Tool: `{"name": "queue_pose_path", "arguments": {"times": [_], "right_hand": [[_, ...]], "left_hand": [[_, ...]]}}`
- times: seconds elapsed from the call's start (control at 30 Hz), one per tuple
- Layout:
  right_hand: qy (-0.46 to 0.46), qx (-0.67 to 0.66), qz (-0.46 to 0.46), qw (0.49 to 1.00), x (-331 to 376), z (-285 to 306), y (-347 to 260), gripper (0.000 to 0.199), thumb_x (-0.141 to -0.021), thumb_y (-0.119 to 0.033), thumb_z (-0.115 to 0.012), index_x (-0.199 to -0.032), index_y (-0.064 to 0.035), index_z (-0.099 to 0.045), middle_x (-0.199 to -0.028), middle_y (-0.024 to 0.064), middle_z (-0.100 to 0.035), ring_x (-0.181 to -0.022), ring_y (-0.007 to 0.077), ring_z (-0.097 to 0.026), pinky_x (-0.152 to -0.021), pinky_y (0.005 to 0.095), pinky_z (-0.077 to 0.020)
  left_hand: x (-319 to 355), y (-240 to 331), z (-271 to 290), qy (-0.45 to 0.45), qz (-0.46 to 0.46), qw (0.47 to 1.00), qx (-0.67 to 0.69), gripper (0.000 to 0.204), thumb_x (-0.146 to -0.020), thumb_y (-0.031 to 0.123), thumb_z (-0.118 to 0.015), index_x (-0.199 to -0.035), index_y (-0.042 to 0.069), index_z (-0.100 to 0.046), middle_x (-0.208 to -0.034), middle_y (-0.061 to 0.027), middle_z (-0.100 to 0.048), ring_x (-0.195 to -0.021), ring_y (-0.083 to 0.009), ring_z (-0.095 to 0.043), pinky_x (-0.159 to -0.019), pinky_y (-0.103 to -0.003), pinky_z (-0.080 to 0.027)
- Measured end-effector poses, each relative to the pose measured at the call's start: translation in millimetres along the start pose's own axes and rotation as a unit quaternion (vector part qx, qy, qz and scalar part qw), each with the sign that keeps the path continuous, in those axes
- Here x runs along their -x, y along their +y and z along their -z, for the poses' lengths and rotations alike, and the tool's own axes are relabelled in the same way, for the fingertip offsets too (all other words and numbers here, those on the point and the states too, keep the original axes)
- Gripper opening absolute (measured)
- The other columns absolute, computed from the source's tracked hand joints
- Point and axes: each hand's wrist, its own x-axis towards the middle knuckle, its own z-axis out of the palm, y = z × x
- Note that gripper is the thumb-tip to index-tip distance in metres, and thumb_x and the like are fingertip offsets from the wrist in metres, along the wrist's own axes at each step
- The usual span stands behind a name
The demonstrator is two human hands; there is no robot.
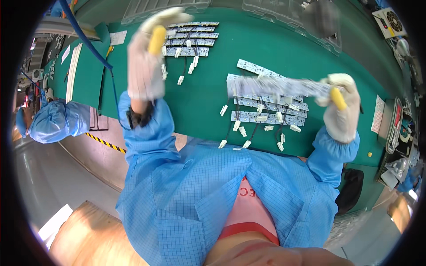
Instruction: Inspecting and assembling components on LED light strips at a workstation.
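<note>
My right hand [344, 104], in a white glove with a yellow thumb cover, is closed on the right end of a circuit board strip [275, 85], which motion blurs. Below that strip lie several more white strips [290, 119] with black leads and white connectors [243, 131]. My left hand [148, 62], gloved alike, is held at the left ends of another group of strips [202, 35]. Its fingers stretch out to the right, with the thumb apart from them; whether they touch the strips I cannot tell. Connectors on short leads [181, 80] hang from this group towards me.
Clear plastic trays [293, 20] stand along the far edge of the green mat [195, 106]. A blue cable [84, 37] crosses at the left, near long white strips [74, 73]. At the right are a grey bin [390, 126] and a printed sheet [377, 114]. Another person [57, 119] sits far left.
</note>
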Motion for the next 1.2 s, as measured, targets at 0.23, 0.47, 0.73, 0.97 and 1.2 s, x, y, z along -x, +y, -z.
{"name": "queue_pose_path", "arguments": {"times": [0.23, 0.47, 0.73, 0.97, 1.2], "right_hand": [[0.066, 0.049, 0.031, 0.996, 7, -16, -8, 0.040, -0.085, -0.034, -0.064, -0.107, -0.0024, -0.054, -0.086, 0.0047, -0.058, -0.065, 0.0095, -0.056, -0.058, 0.0201, -0.0434], [0.021, 0.070, 0.005, 0.997, 9, -6, -8, 0.045, -0.088, -0.039, -0.059, -0.112, -0.0018, -0.053, -0.077, 0.0015, -0.058, -0.062, 0.0076, -0.054, -0.053, 0.0181, -0.0395], [0.065, 0.137, 0.039, 0.988, 8, -13, -13, 0.041, -0.089, -0.032, -0.059, -0.111, 0.0015, -0.053, -0.080, 0.0052, -0.061, -0.057, 0.0083, -0.055, -0.057, 0.0204, -0.0435], [-0.035, 0.046, -0.001, 0.998, 11, -13, -23, 0.033, -0.090, -0.027, -0.058, -0.111, -0.0009, -0.054, -0.082, 0.0021, -0.056, -0.060, 0.0059, -0.052, -0.054, 0.0180, -0.0392], [0.027, 0.291, 0.091, 0.952, 13, -17, -24, 0.029, -0.085, -0.018, -0.061, -0.107, 0.0000, -0.055, -0.065, 0.0029, -0.057, -0.049, 0.0059, -0.048, -0.051, 0.0190, -0.0360]], "left_hand": [[50, 50, -46, -0.111, 0.089, 0.944, 0.297, 0.065, -0.076, 0.032, -0.073, -0.125, -0.001, -0.046, -0.116, -0.0146, -0.058, -0.102, -0.0194, -0.058, -0.087, -0.031, -0.044], [50, 25, -47, -0.074, 0.025, 0.988, 0.136, 0.048, -0.073, 0.039, -0.068, -0.106, 0.005, -0.063, -0.101, -0.0116, -0.065, -0.076, -0.0152, -0.066, -0.081, -0.029, -0.048], [50, 31, -35, -0.098, 0.054, 0.984, 0.140, 0.051, -0.081, 0.032, -0.067, -0.114, -0.005, -0.055, -0.103, -0.0183, -0.064, -0.090, -0.0225, -0.064, -0.080, -0.032, -0.051], [49, 23, -35, -0.048, 0.064, 0.976, 0.203, 0.055, -0.076, 0.040, -0.067, -0.111, -0.001, -0.060, -0.097, -0.0094, -0.066, -0.091, -0.0154, -0.062, -0.084, -0.028, -0.046], [47, 22, -35, -0.025, 0.042, 0.972, 0.229, 0.047, -0.080, 0.020, -0.068, -0.114, -0.008, -0.056, -0.106, -0.0160, -0.063, -0.094, -0.0198, -0.062, -0.085, -0.029, -0.047]]}}
